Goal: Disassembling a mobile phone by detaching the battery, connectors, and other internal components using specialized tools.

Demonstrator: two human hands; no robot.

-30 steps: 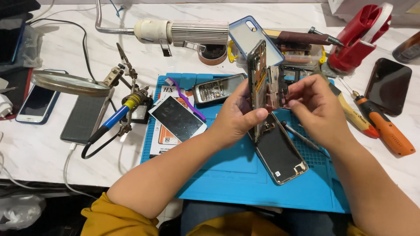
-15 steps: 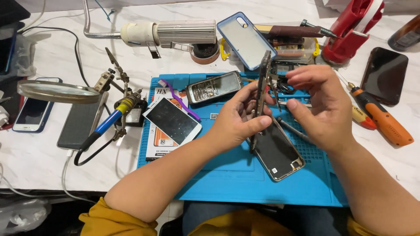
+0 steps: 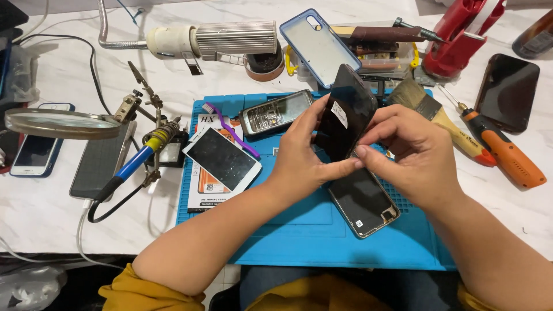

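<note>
White marble-look bench is carrying a blue silicone repair mat (image 3: 299, 242), w/ tools & phones lying all around it.

Both hands are working above the mat's middle. Left hand (image 3: 299, 158) is gripping a dark phone panel (image 3: 345, 112) from its left side, thumb lying across the lower end, fingers reaching up behind the left edge. Right hand (image 3: 412, 152) is closing on the same panel from the right, thumb & forefinger pinching at the lower right edge, other fingers curling behind. So both are grasping it, neither free. Panel is standing nearly upright, tilting a bit to the right, long axis running from the hands up & away toward the bench's far side; a small white sticker is showing on the side facing the camera. Lower end is sitting between the two thumbs, about equally near each hand.

Directly under the hands, a phone body (image 3: 363, 201) is lying flat on the mat, long axis slanting from upper left to lower right, just below the held panel & apart from it.

Left of the hands: a white-framed screen (image 3: 222, 158) resting on a printed card, a purple spudger (image 3: 230, 129), an old keypad phone (image 3: 275, 112). Off the mat to the left, a soldering iron w/ blue handle (image 3: 135, 161) is sitting in a helping-hands stand, magnifier (image 3: 60, 124) beside it. To the right: a brush (image 3: 432, 109) & orange screwdriver (image 3: 501, 152).
</note>
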